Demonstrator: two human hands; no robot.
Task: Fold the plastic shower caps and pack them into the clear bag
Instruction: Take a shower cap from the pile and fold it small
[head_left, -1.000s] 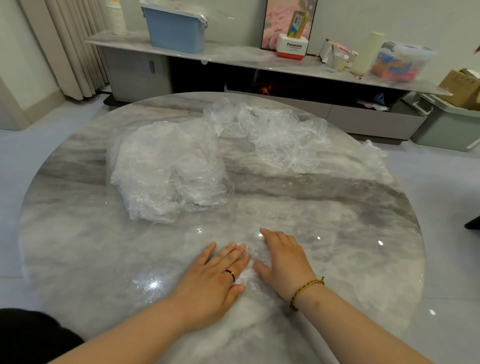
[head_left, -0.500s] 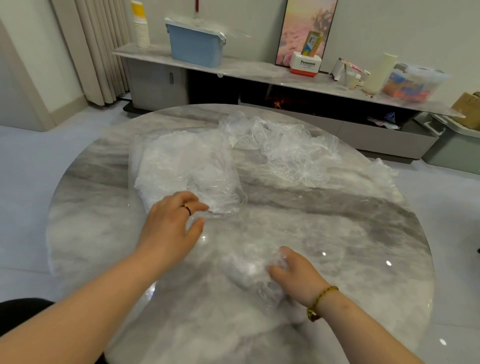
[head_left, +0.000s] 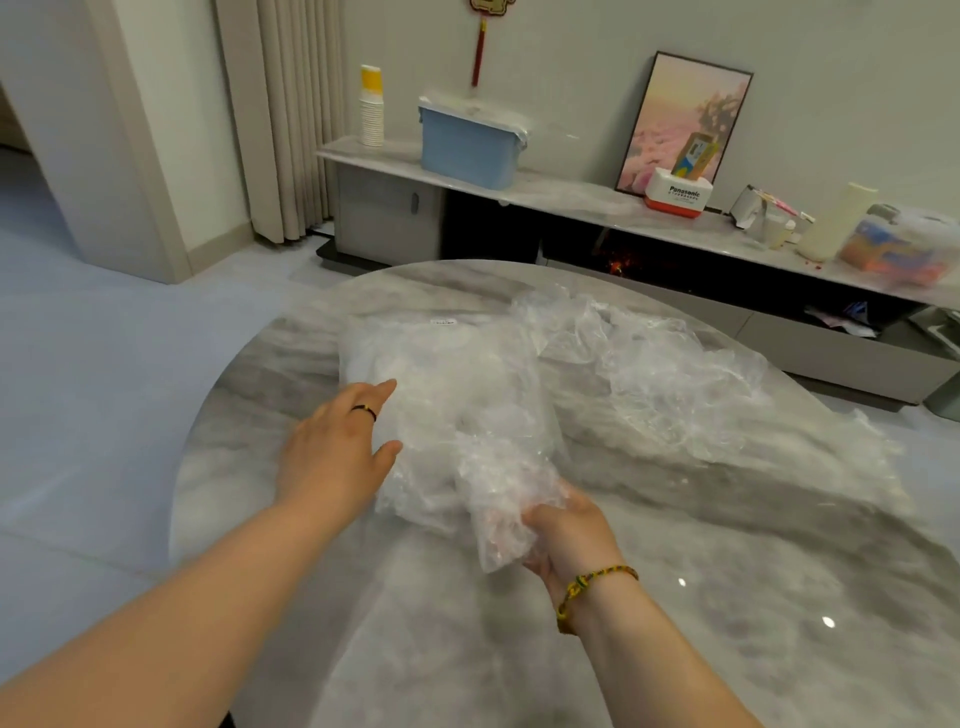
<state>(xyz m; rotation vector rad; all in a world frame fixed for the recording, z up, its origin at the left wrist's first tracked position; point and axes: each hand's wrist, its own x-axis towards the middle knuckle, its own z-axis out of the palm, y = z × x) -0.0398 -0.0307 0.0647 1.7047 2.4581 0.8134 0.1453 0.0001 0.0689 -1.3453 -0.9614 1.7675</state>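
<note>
A clear bag (head_left: 447, 395) stuffed with folded caps lies on the round marble table (head_left: 727, 597). My left hand (head_left: 337, 447) reaches to the bag's near left side, fingers straight and touching the plastic. My right hand (head_left: 566, 535) grips a folded shower cap (head_left: 498, 499) and holds it against the bag's near end. A loose heap of crumpled shower caps (head_left: 654, 374) lies to the right of the bag.
Behind the table runs a low marble-topped cabinet (head_left: 571, 202) carrying a blue bin (head_left: 467, 145), stacked paper cups (head_left: 371, 109), a framed picture and boxes. Floor shows left of the table.
My right hand lifted the folded cap off the table and carried it to the bag's near end. My left hand moved forward onto the bag's side. The camera tilted up.
</note>
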